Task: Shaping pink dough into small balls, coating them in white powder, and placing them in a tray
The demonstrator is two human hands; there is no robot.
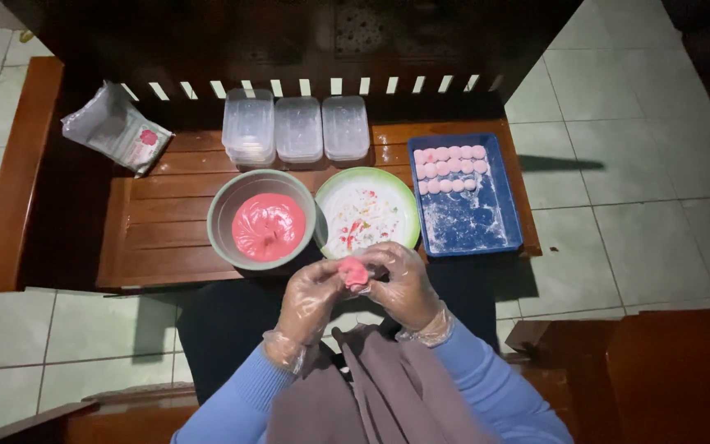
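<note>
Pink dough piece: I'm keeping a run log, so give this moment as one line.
left hand: on pink dough piece | right hand: same | bowl: pink dough | blue tray: shaped pieces

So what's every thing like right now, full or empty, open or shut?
Pink dough piece: pinched between both gloved hands.
Left hand: gloved, fingers on the dough.
Right hand: gloved, fingers on the dough.
Grey bowl: partly filled with pink dough.
Green-rimmed plate: smeared, almost bare.
Blue tray: floured, pink pieces at far end.
Clear containers: empty-looking, stacked.
Bag: lying flat.
</note>
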